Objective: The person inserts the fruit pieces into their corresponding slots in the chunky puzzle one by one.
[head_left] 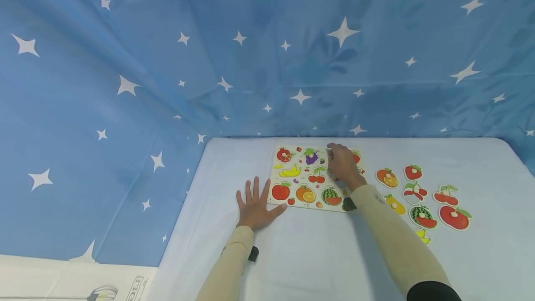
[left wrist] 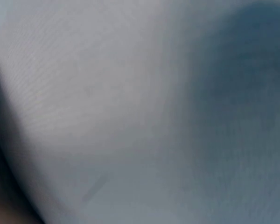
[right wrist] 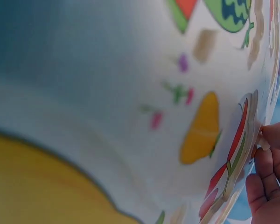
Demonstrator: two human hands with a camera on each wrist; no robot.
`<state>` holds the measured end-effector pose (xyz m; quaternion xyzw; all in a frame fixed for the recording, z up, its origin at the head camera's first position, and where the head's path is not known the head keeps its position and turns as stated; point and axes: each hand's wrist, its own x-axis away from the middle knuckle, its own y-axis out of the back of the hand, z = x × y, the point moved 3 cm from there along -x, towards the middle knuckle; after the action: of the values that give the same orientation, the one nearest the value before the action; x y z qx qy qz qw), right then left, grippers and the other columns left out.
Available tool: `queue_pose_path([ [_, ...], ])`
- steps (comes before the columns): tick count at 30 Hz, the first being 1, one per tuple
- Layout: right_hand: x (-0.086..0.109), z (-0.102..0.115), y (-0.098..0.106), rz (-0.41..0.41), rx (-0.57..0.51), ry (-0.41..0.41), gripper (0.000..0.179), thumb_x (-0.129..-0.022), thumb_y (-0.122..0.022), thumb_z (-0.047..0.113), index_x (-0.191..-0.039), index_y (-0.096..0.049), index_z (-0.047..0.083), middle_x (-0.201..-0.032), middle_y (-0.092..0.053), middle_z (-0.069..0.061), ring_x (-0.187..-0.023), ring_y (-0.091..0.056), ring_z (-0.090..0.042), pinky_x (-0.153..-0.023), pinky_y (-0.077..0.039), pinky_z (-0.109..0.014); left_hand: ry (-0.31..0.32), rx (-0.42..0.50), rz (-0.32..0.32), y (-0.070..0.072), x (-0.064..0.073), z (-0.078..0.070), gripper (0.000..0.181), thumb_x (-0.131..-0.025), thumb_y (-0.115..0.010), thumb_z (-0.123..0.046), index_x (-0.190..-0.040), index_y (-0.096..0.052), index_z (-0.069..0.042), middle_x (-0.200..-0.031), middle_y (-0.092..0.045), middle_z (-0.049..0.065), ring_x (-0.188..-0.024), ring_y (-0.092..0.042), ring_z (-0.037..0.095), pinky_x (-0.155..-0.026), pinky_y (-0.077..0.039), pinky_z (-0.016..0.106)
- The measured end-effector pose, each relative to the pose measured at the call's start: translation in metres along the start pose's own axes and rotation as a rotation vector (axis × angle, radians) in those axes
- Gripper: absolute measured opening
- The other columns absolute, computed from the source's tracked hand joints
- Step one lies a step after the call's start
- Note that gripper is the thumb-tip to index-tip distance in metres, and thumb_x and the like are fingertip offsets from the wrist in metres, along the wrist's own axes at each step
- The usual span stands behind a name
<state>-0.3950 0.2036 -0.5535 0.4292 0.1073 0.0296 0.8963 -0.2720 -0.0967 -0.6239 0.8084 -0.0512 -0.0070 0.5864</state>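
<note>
A fruit puzzle board lies on the white-covered table, printed with bananas, grapes, cherries, an apple, an orange and a watermelon. My right hand is over its upper right part and hides some of the pictures. In the right wrist view, that hand's thumb and fingers pinch the small knob of a red and green fruit puzzle piece, close against the board. My left hand rests spread on the table at the board's lower left corner, thumb along its front edge. Only blurred pale cloth fills most of the left wrist view.
Right of the board lie several loose knobbed pieces: an orange, a strawberry, cherries, a watermelon, an apple and a pear. My right sleeve partly covers the banana piece. A blue starred curtain hangs behind.
</note>
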Motion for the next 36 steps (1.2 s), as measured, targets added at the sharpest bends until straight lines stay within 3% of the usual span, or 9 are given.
queue_pose_path([
  [5, 0.01, -0.006, 0.008, 0.003, 0.03, 0.017, 0.054, -0.101, -0.062, 0.003, -0.153, -0.05, -0.006, -0.148, -0.054, -0.033, -0.136, -0.044, -0.057, -0.111, -0.03, -0.073, -0.003, -0.008, 0.006, 0.001, 0.001, 0.0, 0.105, -0.09, -0.055, -0.083, -0.173, -0.023, -0.027, -0.18, -0.006, 0.012, -0.162, -0.003, 0.043, -0.122, -0.002, 0.074],
  [12, 0.029, -0.029, 0.043, -0.003, 0.026, 0.006, 0.07, -0.099, -0.074, 0.011, -0.159, -0.041, -0.005, -0.164, -0.034, -0.034, -0.146, -0.028, -0.061, -0.113, -0.018, -0.077, -0.013, 0.0, 0.018, 0.007, 0.0, -0.005, 0.105, -0.09, -0.054, -0.083, -0.173, -0.023, -0.026, -0.179, -0.006, 0.014, -0.162, -0.001, 0.044, -0.121, 0.0, 0.074],
  [21, 0.056, -0.063, 0.09, -0.027, 0.102, -0.089, 0.067, -0.1, -0.071, 0.012, -0.158, -0.041, -0.005, -0.162, -0.037, -0.034, -0.145, -0.033, -0.06, -0.111, -0.024, -0.075, -0.021, 0.013, 0.037, 0.008, 0.003, -0.003, 0.106, -0.091, -0.053, -0.083, -0.173, -0.022, -0.024, -0.179, -0.004, 0.017, -0.161, 0.001, 0.046, -0.12, 0.003, 0.076],
  [28, 0.073, -0.092, 0.118, -0.015, 0.095, -0.169, 0.065, -0.102, -0.069, 0.011, -0.158, -0.041, -0.007, -0.157, -0.038, -0.039, -0.136, -0.038, -0.064, -0.103, -0.026, -0.078, -0.016, 0.014, 0.044, 0.008, 0.001, 0.003, 0.108, -0.09, -0.052, -0.085, -0.174, -0.02, -0.025, -0.179, -0.002, 0.017, -0.161, 0.003, 0.046, -0.12, 0.005, 0.076],
  [36, 0.094, -0.119, 0.141, -0.066, 0.087, -0.215, 0.059, -0.101, -0.067, 0.004, -0.153, -0.044, -0.011, -0.138, -0.054, -0.041, -0.128, -0.046, -0.063, -0.104, -0.026, -0.083, -0.02, 0.03, 0.048, 0.007, 0.003, -0.002, 0.108, -0.09, -0.054, -0.083, -0.173, -0.022, -0.022, -0.179, -0.003, 0.018, -0.161, 0.003, 0.046, -0.12, 0.005, 0.076],
])
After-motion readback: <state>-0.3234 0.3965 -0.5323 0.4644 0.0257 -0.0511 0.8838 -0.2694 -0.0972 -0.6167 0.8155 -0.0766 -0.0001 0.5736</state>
